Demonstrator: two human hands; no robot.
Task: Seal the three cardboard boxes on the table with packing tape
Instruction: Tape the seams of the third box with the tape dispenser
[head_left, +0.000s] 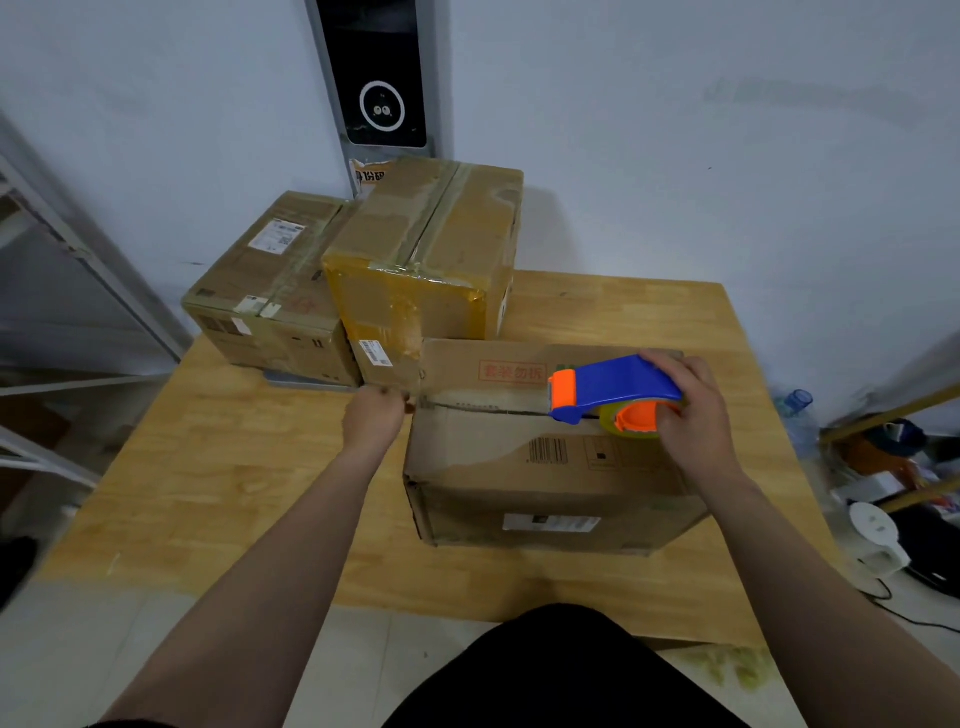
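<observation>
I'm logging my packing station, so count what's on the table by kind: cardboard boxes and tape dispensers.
Cardboard boxes: 3 (near box, tall box, left box)
Tape dispensers: 1 (blue and orange tape dispenser, gripped by the right hand on top of the near box)
Total: 4

Light wooden tabletop (234, 467), worn cardboard box (550, 467) on it under the right hand (691, 410), tall taped box (415, 260) just beyond the left hand (371, 415), lower labelled box (265, 291) touching its left side
</observation>
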